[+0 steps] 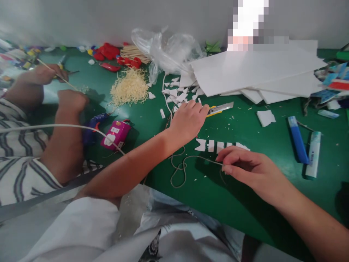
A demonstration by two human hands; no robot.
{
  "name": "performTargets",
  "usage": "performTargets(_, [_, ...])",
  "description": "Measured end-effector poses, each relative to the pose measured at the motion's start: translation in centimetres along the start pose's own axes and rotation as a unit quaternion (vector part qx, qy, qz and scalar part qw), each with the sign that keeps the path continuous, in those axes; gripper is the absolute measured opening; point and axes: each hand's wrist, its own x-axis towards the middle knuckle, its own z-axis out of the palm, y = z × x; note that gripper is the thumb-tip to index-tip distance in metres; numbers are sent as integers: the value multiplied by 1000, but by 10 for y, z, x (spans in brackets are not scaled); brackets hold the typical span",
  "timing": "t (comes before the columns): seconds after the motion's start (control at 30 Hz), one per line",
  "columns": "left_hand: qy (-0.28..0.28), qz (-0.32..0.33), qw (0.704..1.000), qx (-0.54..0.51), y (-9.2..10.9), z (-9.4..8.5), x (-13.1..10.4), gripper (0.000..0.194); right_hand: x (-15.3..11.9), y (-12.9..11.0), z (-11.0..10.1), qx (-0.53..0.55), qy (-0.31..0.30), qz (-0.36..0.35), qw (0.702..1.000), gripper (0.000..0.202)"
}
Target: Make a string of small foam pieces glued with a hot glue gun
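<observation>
Pinching right hand: thumb and fingertips together, clamped on a thin grey cord.
Cord: trailing leftward from that pinch in loose loops on the smooth green tabletop.
Row: small white foam-like pieces, just beyond the right fingertips.
Left hand: fingers closed on the handle of a yellow-and-black utility knife, silver blade bared, pointing right.
Stack: large flat white boards, overlapping askew behind the knife.
</observation>
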Motion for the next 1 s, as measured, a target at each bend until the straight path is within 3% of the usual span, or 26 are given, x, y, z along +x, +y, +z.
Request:
performTargets(0.1, [7, -9, 1000, -22, -1, -4, -1, 39, 0, 1, -1, 1, 5, -1, 1000, 23])
performTargets(0.2, [37, -43, 996, -63, -1, -16, -16, 52, 0, 2, -1, 14, 15, -10, 1000, 24])
performTargets(0.37, [169, -17, 980, -106, 2, -48, -84, 48, -1, 2, -4, 27, 42, -7, 999, 24])
performTargets(0.5, [174, -11, 980, -96, 11, -56, -141, 43, 1, 2, -5, 27, 75, 21, 997, 29])
performTargets(0.6, [146, -22, 982, -120, 22, -51, -166, 38, 2, 3, -5, 30, 82, 31, 996, 31])
performTargets(0.73, [171, -14, 975, -144, 37, -39, -176, 31, 1, 5, -3, 22, 95, 26, 995, 35])
performTargets(1.0, [229, 13, 965, -129, 43, -23, -162, 27, -3, -1, 0, -45, 96, -16, 994, 22])
